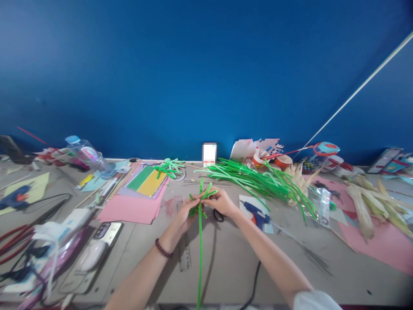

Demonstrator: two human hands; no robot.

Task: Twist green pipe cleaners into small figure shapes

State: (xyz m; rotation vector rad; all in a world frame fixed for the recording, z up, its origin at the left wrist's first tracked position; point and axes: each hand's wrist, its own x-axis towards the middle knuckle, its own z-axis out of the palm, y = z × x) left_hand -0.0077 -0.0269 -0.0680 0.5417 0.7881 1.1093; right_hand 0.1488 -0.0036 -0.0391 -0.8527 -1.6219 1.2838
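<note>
Above the middle of the table, my left hand point(187, 212) is closed on a bunch of green pipe cleaners point(200, 224), some of them twisted or bent into short loops. One long stem hangs straight down toward the table's front edge. My right hand point(222, 202) pinches the upper part of the same bunch, close beside the left fingertips. Under the left forearm lies a clear ruler point(185, 254). The black handle of a pair of scissors point(218, 215) shows just below my right hand; the rest of it is hidden.
A blue glue gun point(257, 215) lies right of my hands. Loose green pipe cleaners point(258, 181) spread behind it. Pink paper point(129, 209), a phone point(108, 234) and a plastic bottle point(87, 153) are on the left. Corn husks point(371, 206) lie far right, before the blue wall.
</note>
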